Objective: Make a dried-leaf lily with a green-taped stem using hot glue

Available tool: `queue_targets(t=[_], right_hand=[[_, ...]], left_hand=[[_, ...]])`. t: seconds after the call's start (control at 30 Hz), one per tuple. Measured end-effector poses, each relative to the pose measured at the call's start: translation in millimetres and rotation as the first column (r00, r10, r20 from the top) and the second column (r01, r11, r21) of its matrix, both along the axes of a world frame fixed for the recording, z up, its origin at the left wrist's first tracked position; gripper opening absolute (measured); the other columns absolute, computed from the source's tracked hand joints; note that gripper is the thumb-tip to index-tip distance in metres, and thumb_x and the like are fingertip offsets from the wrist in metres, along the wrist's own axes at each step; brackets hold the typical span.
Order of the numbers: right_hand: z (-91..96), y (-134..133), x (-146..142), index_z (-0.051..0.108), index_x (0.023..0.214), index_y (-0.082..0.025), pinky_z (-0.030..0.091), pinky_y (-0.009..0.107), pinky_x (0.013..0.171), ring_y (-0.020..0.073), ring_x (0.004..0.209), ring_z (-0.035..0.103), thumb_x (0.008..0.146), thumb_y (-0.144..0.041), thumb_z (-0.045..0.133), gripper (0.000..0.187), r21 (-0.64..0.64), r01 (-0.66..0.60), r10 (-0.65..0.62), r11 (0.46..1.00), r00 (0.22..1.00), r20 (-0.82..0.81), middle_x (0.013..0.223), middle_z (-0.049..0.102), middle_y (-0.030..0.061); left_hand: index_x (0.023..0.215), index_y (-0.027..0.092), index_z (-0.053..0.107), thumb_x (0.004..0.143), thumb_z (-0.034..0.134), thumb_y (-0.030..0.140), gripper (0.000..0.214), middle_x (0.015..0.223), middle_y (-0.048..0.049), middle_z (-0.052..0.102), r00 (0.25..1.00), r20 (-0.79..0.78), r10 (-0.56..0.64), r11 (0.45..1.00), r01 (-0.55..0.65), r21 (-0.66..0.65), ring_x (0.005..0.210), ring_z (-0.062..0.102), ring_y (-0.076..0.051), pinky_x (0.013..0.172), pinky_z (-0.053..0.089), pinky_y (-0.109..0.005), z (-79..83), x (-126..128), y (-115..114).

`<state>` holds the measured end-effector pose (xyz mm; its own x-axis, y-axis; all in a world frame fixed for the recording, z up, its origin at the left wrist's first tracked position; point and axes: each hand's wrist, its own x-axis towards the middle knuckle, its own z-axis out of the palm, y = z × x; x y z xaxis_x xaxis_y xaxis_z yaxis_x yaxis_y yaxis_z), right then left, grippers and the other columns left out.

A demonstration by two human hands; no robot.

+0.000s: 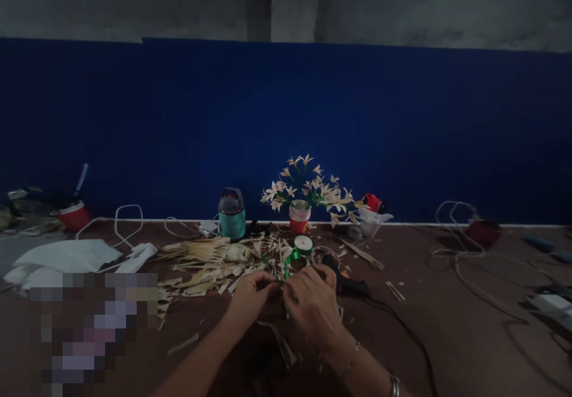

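Observation:
My left hand (254, 295) is closed in a pinch, its fingertips almost meeting those of my right hand (313, 301) above the table. What the left fingers hold is too small and dark to make out. Green tape (287, 266) shows right at the pinched fingers of my right hand, and a bit of green hangs below them. Just beyond the hands lies a roll of green tape (304, 243) with a white face. A black hot glue gun (351, 284) lies beside my right hand, its cord trailing to the front right.
Dried husk pieces (201, 266) are strewn left of the hands. Behind stand a red paper cup (299, 217) with pale husk flowers (328, 193) and a teal container (232, 221). White plastic (67, 257) lies left; cables (473, 290) run right. A blue panel (286, 105) borders the table.

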<state>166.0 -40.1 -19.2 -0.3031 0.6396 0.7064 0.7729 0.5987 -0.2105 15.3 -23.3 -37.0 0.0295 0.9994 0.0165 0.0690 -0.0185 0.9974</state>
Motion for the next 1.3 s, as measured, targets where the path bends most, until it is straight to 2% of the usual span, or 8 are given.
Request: queue_targets(t=[0.23,0.4,0.47,0.6,0.8,0.93,1.1,1.3], right_hand=[[3.2,0,-1,0.06,0.067,-0.02,0.025,0.036,0.088,0.013,0.068,0.053,0.077,-0.014,0.054,0.013,-0.038,-0.054,0.048,0.998,0.989,-0.139,0.062,0.061,-0.0025],[6.6,7,0,0.062,0.059,-0.019,0.032,0.033,0.079,0.0142,0.066,0.055,0.065,-0.015,0.058,0.008,-0.29,-0.167,0.066,0.942,0.942,-0.328,0.06,0.061,-0.0017],[6.3,10,1,0.062,0.057,-0.019,0.036,0.03,0.072,0.0152,0.065,0.054,0.062,-0.017,0.059,0.006,-0.473,-0.274,0.031,0.837,0.888,-0.459,0.061,0.06,-0.0006],[2.6,16,4,0.06,0.055,-0.016,0.033,0.022,0.046,0.0086,0.044,0.041,0.061,-0.024,0.059,0.01,-0.683,-0.515,-0.044,0.517,0.781,-0.623,0.047,0.051,-0.0035],[0.4,20,11,0.059,0.057,-0.014,0.027,0.02,0.04,0.0054,0.038,0.033,0.062,-0.031,0.06,0.018,-0.737,-0.567,-0.003,0.368,0.792,-0.61,0.048,0.054,-0.002],[4.3,16,6,0.059,0.059,-0.016,0.035,0.024,0.053,0.0117,0.052,0.045,0.061,-0.023,0.059,0.007,-0.729,-0.483,-0.013,0.486,0.829,-0.559,0.054,0.056,-0.0006],[5.8,1,-3,0.06,0.072,-0.02,0.026,0.035,0.081,0.0181,0.078,0.051,0.067,-0.012,0.058,0.01,-0.345,-0.108,0.044,0.933,0.981,-0.187,0.073,0.062,0.0012],[1.5,-3,-3,0.055,0.065,-0.019,0.026,0.034,0.079,0.0157,0.069,0.049,0.079,-0.012,0.051,0.016,-0.063,-0.046,0.048,0.997,0.998,0.028,0.063,0.058,-0.0003]], left_hand=[[0.068,0.017,0.065,0.066,0.06,0.022,0.007,0.063,-0.0007,0.063,0.994,-0.111,-0.019,0.979,0.041,0.2,0.062,0.057,-0.015,0.061,0.045,-0.025,7.7,-4,-6],[0.068,0.017,0.069,0.066,0.063,0.021,0.007,0.068,-0.0036,0.065,0.988,-0.148,-0.042,0.959,0.082,0.272,0.068,0.059,-0.017,0.066,0.046,-0.026,9.9,-10,-3],[0.073,0.017,0.071,0.065,0.065,0.022,0.011,0.073,-0.0047,0.067,0.99,-0.117,-0.083,0.963,0.11,0.245,0.072,0.06,-0.018,0.068,0.046,-0.027,9.0,-11,-2],[0.074,0.017,0.071,0.066,0.066,0.023,0.011,0.072,-0.004,0.066,0.983,-0.088,-0.162,0.958,0.178,0.225,0.072,0.059,-0.018,0.069,0.045,-0.027,6.6,-12,-1],[0.067,0.016,0.068,0.067,0.066,0.026,0.01,0.067,-0.0021,0.063,0.967,-0.061,-0.247,0.941,0.254,0.225,0.066,0.057,-0.015,0.065,0.044,-0.024,13.4,-13,-6],[0.068,0.016,0.066,0.068,0.063,0.023,0.008,0.069,-0.0023,0.065,0.975,-0.152,-0.161,0.963,0.188,0.191,0.068,0.057,-0.016,0.067,0.043,-0.025,10.8,-10,-5],[0.067,0.015,0.064,0.067,0.062,0.025,0.01,0.062,-0.0002,0.063,0.987,-0.145,-0.066,0.991,0.081,0.103,0.059,0.056,-0.014,0.058,0.043,-0.024,0.5,-6,-2],[0.064,0.016,0.066,0.064,0.065,0.026,0.01,0.058,0.001,0.064,0.997,-0.052,-0.048,0.998,0.05,0.043,0.055,0.055,-0.013,0.056,0.043,-0.023,-0.7,-3,0]])
